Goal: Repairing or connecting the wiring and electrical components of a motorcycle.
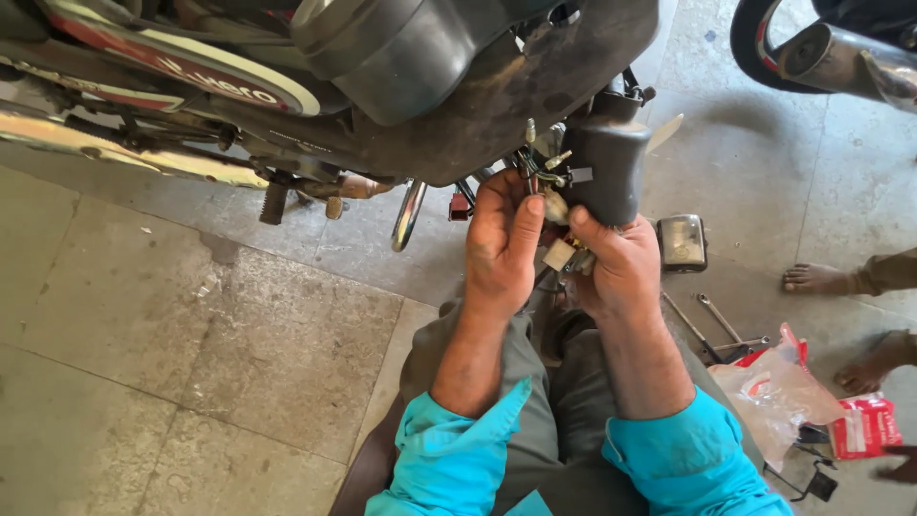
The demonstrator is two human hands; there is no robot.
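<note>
Two hands work under the rear of one motorcycle (pixel 287 86). The left hand (pixel 499 244) has its fingers curled and pressed together around a bundle of wires (pixel 531 164), with the thumb lying along the side. Just beside it, the right hand (pixel 616 268) pinches one small white connector (pixel 559 252) between thumb and fingers; a second white connector (pixel 555 204) sits just above, touching the thumb tip. Both connectors are between the two hands, below a dark plastic housing (pixel 604 167) that hangs from the motorcycle's tail.

At the left there are one chrome exhaust pipe (pixel 124 148) and one footrest (pixel 275 199). The large dark fender (pixel 535 86) covers the place where the wires go in, so their upper ends cannot be seen. To the right, on the floor, lie one small rectangular lamp unit (pixel 682 242), two spanners (pixel 712 320), one clear plastic bag (pixel 778 392) and one red packet (pixel 864 427). Two bare feet (pixel 812 278) of another person show at the right edge, and part of a second motorcycle (pixel 831 48) is at the top right.

The floor (pixel 191 363) is of worn grey stone slabs with dusty joints.
</note>
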